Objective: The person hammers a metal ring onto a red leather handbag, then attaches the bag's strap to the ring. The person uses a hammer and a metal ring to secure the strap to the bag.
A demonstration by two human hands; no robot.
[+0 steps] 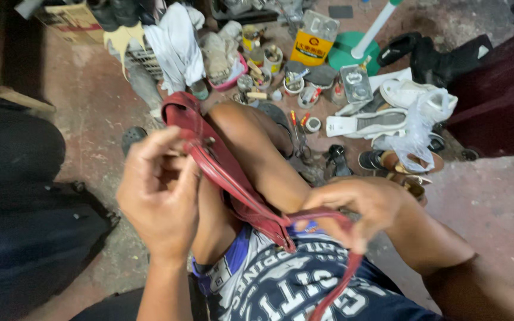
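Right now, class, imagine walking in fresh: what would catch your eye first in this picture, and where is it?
First, the red bag lying across the person's bare knee at centre, gripped by the left hand near its top edge, while the right hand pinches its red strap. Behind it, the floor is crowded with small tins and pots, a yellow can and, to the right, white shoes.

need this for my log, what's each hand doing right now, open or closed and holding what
Left hand: closed, gripping the red bag near its upper edge.
Right hand: closed, pinching the red strap.
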